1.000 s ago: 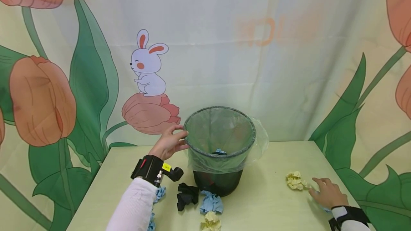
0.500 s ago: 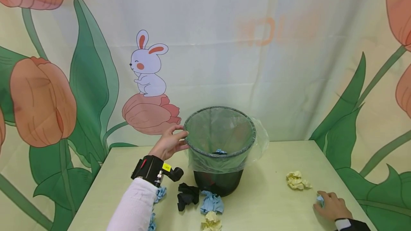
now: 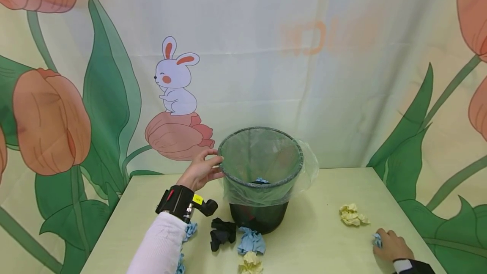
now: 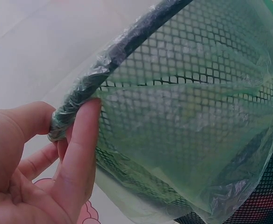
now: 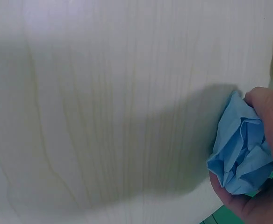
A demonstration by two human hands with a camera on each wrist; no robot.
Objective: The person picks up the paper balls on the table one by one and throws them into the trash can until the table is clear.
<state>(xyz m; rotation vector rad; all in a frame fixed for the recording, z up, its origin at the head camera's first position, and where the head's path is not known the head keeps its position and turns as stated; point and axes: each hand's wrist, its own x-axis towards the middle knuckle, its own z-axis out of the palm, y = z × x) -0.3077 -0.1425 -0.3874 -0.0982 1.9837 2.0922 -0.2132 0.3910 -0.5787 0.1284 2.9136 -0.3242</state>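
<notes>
My left hand [image 3: 201,170] pinches the left rim of a black mesh wastebasket [image 3: 258,217], which is lined with a thin green plastic bag [image 3: 262,198]. In the left wrist view, thumb and fingers sit on either side of the bag-wrapped rim [image 4: 87,84]. Over at the table's right side, my right hand [image 3: 395,246] holds a crumpled blue paper ball [image 5: 244,149] between thumb and fingers, low over the tabletop. A crumpled yellow paper ball [image 3: 353,215] lies just beyond that hand. Inside the basket, a bit of blue paper [image 3: 261,179] shows near the bottom.
In front of the basket lie crumpled black paper [image 3: 222,234], a blue paper ball [image 3: 251,241] and a yellow one [image 3: 251,263]. More blue paper [image 3: 190,230] is partly hidden by the left forearm. A printed curtain [image 3: 243,54] hangs behind the pale table [image 3: 316,240].
My right hand has moved a little away from the yellow paper and closed its fingers round the blue paper ball. The left hand stays on the basket's rim.
</notes>
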